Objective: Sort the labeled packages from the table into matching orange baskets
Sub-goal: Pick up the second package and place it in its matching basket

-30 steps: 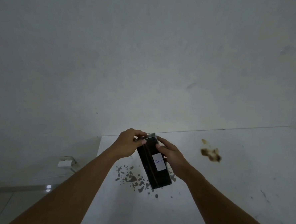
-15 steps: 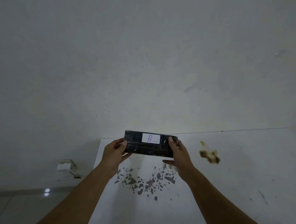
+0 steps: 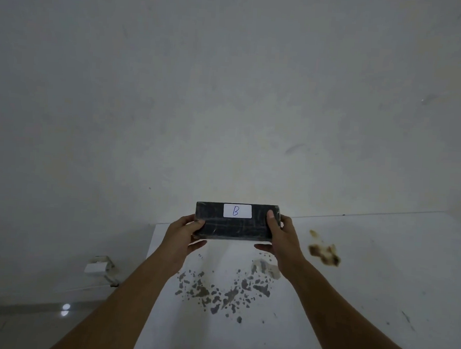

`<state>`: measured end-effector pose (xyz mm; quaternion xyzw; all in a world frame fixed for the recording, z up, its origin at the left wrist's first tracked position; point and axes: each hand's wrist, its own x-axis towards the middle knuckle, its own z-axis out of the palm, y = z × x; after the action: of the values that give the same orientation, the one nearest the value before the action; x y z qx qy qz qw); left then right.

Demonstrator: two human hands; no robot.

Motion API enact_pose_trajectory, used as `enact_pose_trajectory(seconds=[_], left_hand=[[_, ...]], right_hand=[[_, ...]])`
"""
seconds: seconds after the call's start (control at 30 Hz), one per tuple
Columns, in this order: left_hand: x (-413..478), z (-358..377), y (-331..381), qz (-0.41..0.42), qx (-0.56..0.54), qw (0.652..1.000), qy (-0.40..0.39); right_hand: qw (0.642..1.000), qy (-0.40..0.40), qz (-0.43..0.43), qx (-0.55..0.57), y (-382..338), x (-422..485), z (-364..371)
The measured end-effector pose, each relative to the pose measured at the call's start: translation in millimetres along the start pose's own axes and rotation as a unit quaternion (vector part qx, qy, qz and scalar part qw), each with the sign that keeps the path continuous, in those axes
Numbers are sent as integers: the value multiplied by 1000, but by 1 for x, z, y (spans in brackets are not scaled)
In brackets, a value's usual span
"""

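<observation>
black and wrapped in something glossy, the package (image 3: pixel 234 227) is held level above the far left part of the white table (image 3: pixel 365 290), its long side running left to right in front of the pale wall (image 3: pixel 229 80). a white label (image 3: pixel 237 211) on its upper middle reads "b" in blue ink. the left hand (image 3: pixel 183 237) grips the left end, thumb on the front face and fingers curled behind and under. the right hand (image 3: pixel 283 241) grips the right end the same way, thumb pressed on the front near the top corner. both forearms reach up from the bottom of the view. below the package the tabletop carries a scatter of grey flecks (image 3: pixel 222 292), and to the right a brown stain (image 3: pixel 324 251). on the floor to the left sits a small white object (image 3: pixel 98 267), possibly a plug or adapter, too dim to tell.
</observation>
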<state>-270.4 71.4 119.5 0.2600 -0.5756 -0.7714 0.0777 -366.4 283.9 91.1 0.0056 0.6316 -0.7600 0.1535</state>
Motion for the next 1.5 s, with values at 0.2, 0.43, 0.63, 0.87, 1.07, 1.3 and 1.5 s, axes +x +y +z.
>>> enact_pose_trajectory(seconds=[0.2,0.43,0.63,0.87,1.07,1.3,1.5], left_hand=[[-1,10,6,23,-17,1000,-2],[-5,9,6,51,43,997,30],[-19,-14,0,52,62,995,58],[-49,-81,-15,50,53,987,143],[-96,-164,-17,67,51,980,182],[-159,-292,-20,77,70,976,190],[-214,-399,-41,48,62,971,226]], right_hand=[[1000,-15,-10,15,-7,-1,-5],[999,-18,-21,19,-9,-7,-6],[999,-31,3,13,4,-21,7],[998,-53,15,-35,34,-60,55],[984,-83,-26,-153,57,-121,114],[946,-62,-109,-299,101,-217,206],[894,-64,-159,-415,163,-299,277]])
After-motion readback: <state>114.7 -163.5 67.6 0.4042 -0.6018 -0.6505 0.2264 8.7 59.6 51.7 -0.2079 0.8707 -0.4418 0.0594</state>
